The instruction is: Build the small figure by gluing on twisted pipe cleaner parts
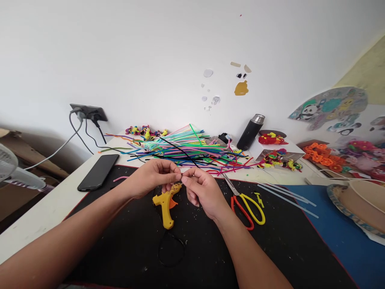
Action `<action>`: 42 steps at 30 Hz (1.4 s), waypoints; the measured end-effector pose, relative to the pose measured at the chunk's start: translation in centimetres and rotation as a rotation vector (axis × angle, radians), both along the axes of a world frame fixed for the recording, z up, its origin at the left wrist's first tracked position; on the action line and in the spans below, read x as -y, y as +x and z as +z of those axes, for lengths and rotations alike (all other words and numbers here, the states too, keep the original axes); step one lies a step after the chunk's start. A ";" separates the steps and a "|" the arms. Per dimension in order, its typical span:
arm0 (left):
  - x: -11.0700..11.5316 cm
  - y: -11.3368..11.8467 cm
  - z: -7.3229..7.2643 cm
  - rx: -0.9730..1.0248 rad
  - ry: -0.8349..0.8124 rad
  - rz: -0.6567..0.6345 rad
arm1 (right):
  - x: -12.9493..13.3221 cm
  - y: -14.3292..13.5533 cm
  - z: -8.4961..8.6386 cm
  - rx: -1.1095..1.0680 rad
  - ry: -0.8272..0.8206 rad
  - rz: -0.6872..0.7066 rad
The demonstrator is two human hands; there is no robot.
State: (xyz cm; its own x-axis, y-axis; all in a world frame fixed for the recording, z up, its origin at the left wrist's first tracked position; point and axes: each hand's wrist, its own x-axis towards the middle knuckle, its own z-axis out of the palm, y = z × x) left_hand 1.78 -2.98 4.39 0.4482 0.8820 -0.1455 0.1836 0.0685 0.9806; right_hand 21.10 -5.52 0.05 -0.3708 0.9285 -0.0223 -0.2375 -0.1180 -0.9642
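Observation:
Above the black mat [210, 249], my left hand [155, 176] and my right hand [203, 190] meet with their fingertips pinched together. Whatever lies between the fingers is too small and covered to make out. Just below them a yellow glue gun [165, 208] with an orange trigger lies on the mat, its nozzle end partly behind my left fingers. To the right of my right hand rest scissors [248, 206] with one red and one yellow handle. A small yellow twisted piece [259, 200] is beside the scissors.
A pile of colourful pipe cleaners [186, 146] spreads behind my hands. A black phone [99, 172] lies at left, a dark flask [251, 131] stands at back right. Clear glue sticks [288, 198] lie at right near a round basket [339, 204]. A fan [12, 164] is far left.

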 end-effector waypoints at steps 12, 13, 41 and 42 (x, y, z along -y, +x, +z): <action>0.0 -0.4 -0.2 -0.028 -0.012 -0.064 | 0.1 -0.3 -0.1 0.026 0.020 -0.015; 0.0 -0.3 -0.3 -0.020 -0.022 -0.061 | 0.1 -0.3 -0.1 0.026 0.018 -0.013; 0.2 0.4 -1.7 0.401 -0.217 -0.075 | 0.3 -0.3 0.1 -0.334 -0.213 0.157; 0.2 0.3 -1.7 0.398 -0.210 -0.082 | 0.3 -0.4 0.1 -0.340 -0.217 0.162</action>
State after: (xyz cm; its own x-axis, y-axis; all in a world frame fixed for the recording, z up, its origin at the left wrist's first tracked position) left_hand 2.08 -3.19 2.65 0.5724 0.8112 -0.1198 -0.1915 0.2743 0.9424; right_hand 20.73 -5.84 0.18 -0.5316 0.8448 -0.0618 -0.4988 -0.3711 -0.7833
